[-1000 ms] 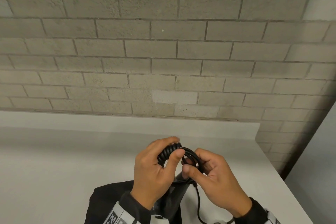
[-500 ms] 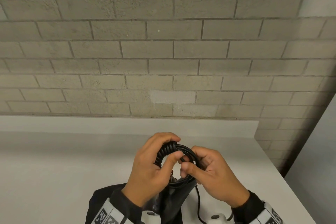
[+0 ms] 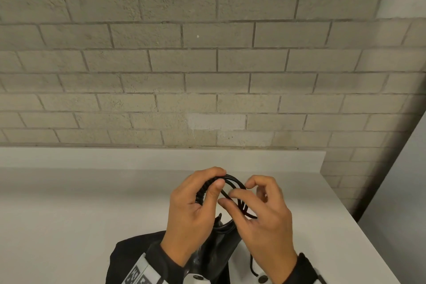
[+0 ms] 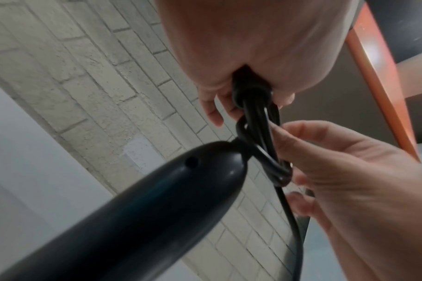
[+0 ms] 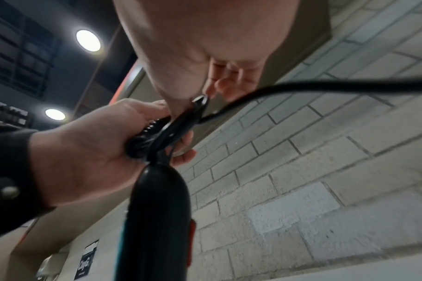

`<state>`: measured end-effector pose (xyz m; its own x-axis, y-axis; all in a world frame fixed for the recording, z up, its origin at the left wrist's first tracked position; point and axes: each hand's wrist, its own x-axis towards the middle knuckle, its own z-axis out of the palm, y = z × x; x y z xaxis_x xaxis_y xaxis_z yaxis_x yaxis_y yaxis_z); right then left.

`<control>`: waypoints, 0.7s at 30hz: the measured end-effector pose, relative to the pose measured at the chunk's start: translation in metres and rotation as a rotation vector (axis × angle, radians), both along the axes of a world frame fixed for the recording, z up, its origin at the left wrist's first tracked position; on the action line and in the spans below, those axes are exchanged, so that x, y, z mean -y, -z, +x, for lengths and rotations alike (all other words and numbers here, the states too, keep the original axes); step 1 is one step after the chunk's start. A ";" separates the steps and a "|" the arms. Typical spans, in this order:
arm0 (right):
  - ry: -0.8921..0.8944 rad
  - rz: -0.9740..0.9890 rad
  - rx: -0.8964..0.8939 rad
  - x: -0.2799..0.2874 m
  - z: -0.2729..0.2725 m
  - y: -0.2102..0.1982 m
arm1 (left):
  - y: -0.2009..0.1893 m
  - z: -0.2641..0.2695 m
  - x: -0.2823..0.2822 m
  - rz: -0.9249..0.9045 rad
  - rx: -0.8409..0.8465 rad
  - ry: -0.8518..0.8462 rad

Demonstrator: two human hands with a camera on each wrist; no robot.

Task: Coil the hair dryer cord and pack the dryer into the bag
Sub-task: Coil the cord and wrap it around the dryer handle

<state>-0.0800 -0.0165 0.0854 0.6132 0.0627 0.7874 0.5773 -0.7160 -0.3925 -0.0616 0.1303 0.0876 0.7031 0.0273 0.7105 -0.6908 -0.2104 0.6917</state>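
Head view shows both hands raised just above the white counter (image 3: 69, 210), in front of a grey brick wall (image 3: 207, 64). The left hand (image 3: 191, 210) grips the black cord (image 3: 232, 180) where several loops are bunched, thumb pressed over the strands and fingers curled round the ribbed strain relief. The right hand (image 3: 260, 217) pinches the far side of the same loops between thumb and forefinger, its other fingers loosely curled beside them. The black hair dryer (image 3: 221, 244) hangs handle-up directly beneath the hands, its cord running up from the handle end (image 4: 214, 161) into the loops. A loose stretch of cord (image 5: 325, 87) trails off past the right hand. A dark bag (image 3: 129, 258) lies on the counter under the wrists.
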 end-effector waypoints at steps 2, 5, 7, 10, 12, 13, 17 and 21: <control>0.114 -0.099 -0.081 -0.006 -0.009 -0.005 | 0.001 0.002 0.000 -0.023 0.002 -0.001; 0.181 -0.165 -0.244 -0.017 -0.018 -0.010 | 0.002 0.003 0.002 -0.010 0.040 -0.008; 0.166 -0.120 -0.377 -0.020 -0.018 -0.015 | 0.003 0.003 0.004 0.004 0.059 -0.006; -0.059 0.068 -0.684 -0.015 -0.016 -0.026 | 0.005 0.004 0.002 0.010 0.087 -0.012; -0.161 0.201 -0.798 -0.010 -0.018 -0.040 | 0.005 0.004 -0.001 0.008 0.110 -0.003; -0.226 0.338 -0.847 -0.007 -0.018 -0.046 | 0.004 0.004 -0.003 0.007 0.117 0.010; -0.563 0.731 -1.032 0.017 -0.020 -0.059 | 0.003 0.003 -0.007 0.005 0.141 0.017; -0.521 0.567 -0.921 0.024 -0.023 -0.053 | 0.005 0.005 -0.005 -0.032 0.133 0.027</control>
<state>-0.1029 -0.0403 0.1388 0.9646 0.2564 0.0624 0.0834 -0.0719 -0.9939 -0.0569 0.1348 0.0829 0.6037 0.0339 0.7965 -0.7818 -0.1703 0.5998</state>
